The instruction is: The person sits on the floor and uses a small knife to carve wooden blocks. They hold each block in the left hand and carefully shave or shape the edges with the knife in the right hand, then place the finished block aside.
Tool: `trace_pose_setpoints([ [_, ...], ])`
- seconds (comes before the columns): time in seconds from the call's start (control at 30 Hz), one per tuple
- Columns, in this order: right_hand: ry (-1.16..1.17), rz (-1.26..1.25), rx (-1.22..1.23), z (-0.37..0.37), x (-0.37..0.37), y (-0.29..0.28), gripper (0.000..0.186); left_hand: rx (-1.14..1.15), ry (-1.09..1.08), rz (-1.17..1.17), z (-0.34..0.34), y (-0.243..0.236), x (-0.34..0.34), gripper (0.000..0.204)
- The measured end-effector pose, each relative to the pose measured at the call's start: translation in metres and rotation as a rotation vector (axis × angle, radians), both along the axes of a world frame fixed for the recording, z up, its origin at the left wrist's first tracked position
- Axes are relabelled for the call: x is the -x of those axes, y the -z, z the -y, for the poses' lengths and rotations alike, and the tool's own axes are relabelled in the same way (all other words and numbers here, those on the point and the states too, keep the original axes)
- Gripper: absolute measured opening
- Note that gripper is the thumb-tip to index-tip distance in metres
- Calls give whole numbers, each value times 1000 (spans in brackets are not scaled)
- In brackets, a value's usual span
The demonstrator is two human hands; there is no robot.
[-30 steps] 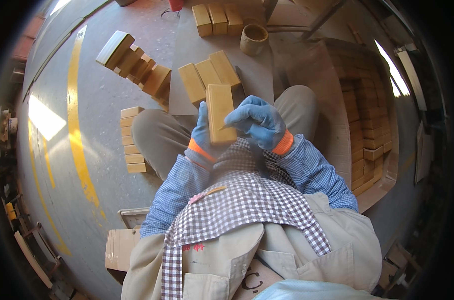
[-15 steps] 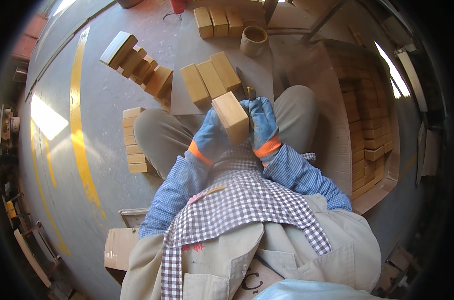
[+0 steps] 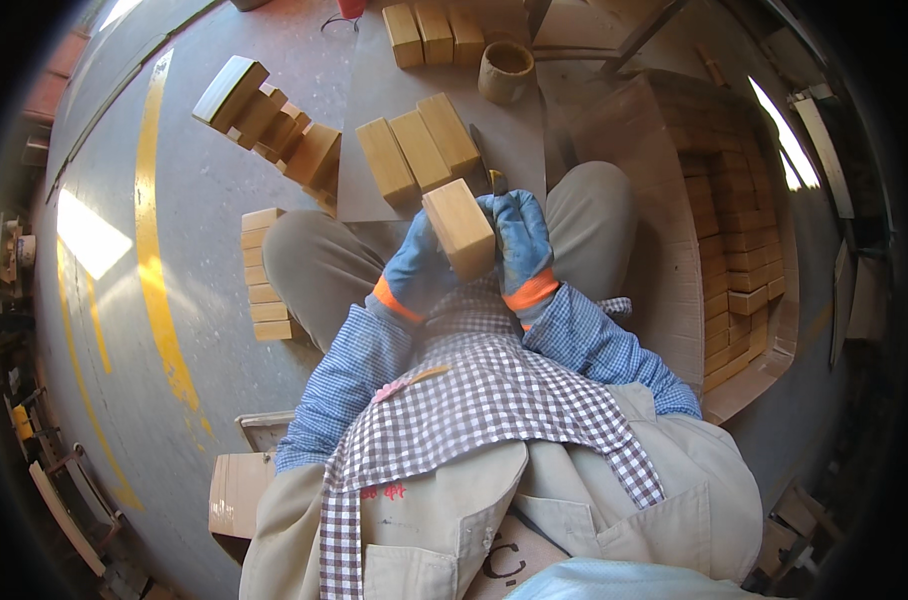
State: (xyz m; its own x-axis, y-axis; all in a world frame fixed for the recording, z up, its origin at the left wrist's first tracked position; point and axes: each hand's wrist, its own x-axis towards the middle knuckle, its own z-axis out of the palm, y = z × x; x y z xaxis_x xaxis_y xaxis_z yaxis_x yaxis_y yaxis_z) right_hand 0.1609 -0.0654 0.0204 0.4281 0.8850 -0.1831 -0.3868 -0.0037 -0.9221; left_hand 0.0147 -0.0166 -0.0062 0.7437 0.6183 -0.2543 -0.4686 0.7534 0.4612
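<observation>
A pale wooden block (image 3: 462, 228) is tilted up between my two hands in front of my lap. My left hand (image 3: 416, 258), in a blue glove with an orange cuff, grips its left side, with the fingers partly hidden behind it. Closed at its right side is my right hand (image 3: 522, 248), gloved the same way. Just beyond the right fingertips shows a small yellow-and-dark thing (image 3: 496, 181); whether the hand touches it I cannot tell. Several more wooden blocks (image 3: 419, 150) stand side by side on the board (image 3: 369, 200) past my hands.
Farther back on the board are another row of blocks (image 3: 434, 35) and a round brown pot (image 3: 505, 72). Stacked blocks lean on the floor at left (image 3: 274, 120), above a column of blocks (image 3: 266, 275) beside my knee. A large carton (image 3: 664, 250) at right holds many blocks.
The whole view has shifted slightly up and left. My hands keep the block in nearly the same pose.
</observation>
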Motion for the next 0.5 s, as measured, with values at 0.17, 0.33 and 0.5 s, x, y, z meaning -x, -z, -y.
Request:
trace_pose_setpoints([
  [0.17, 1, 157, -53, 2, -1, 5, 15, -63, -22, 102, 7, -9, -1, 98],
  [0.33, -62, 38, -3, 2, 5, -1, 14, -621, -65, -526, 7, -16, -9, 97],
  [0.5, -117, -26, 46, -4, 6, -16, 15, -884, -100, -794, -10, -36, 26, 85],
])
